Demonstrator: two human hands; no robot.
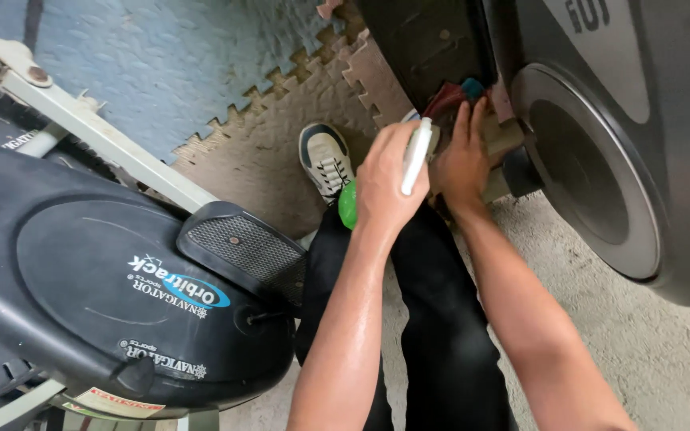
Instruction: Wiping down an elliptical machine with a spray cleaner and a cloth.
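Note:
My left hand (386, 185) grips a green spray bottle (348, 204) with a white trigger head (416, 156), held above my legs in black trousers. My right hand (463, 156) presses a dark red and teal cloth (453, 94) against the lower part of a grey exercise machine (624, 152), beside its round side cover. The cloth is mostly hidden under my fingers.
A black elliptical trainer (113, 295) with a ribbed pedal (243, 247) and white frame bar fills the left. My white shoe (325, 160) rests on tan interlocking foam mats (281, 136); blue mats lie beyond. Rough concrete floor (648, 351) spreads at right.

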